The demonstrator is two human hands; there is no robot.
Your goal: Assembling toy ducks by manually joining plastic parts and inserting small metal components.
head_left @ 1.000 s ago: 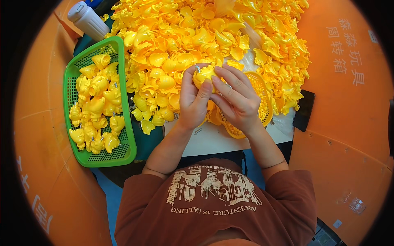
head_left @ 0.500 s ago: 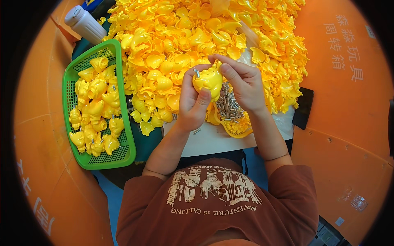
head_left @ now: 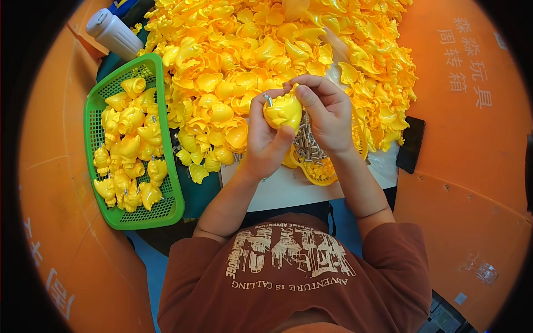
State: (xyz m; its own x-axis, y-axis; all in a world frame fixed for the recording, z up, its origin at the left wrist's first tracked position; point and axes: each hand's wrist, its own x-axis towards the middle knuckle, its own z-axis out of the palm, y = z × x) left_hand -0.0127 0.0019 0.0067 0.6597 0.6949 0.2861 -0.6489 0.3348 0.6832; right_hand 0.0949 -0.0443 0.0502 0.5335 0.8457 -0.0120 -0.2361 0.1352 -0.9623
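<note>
Between both hands is a glossy yellow plastic toy figure (head_left: 282, 115), with a small silver metal pin (head_left: 269, 100) sticking out of its upper left side. My left hand (head_left: 265, 143) wraps round its left side, the thumb lying along its lower front. With thumb and fingertips my right hand (head_left: 328, 114) pinches its upper right edge. Just behind and below the right hand, a yellow basket (head_left: 321, 181) contains many small metal pins (head_left: 308, 145) and tiny yellow pieces (head_left: 322, 169). Parts of that basket are hidden by the hands.
A big heap of yellow plastic shells (head_left: 233, 61) covers the far table. On the left, a green basket (head_left: 176, 191) contains several yellow figures with pins. A white lidded cup (head_left: 116, 34) stands behind it. At right lies a dark phone-like slab (head_left: 411, 145) beside orange panels (head_left: 466, 155).
The left hand and the yellow figure have shifted slightly right and the figure is turned a little. The right hand still pinches its edge. The baskets have not moved.
</note>
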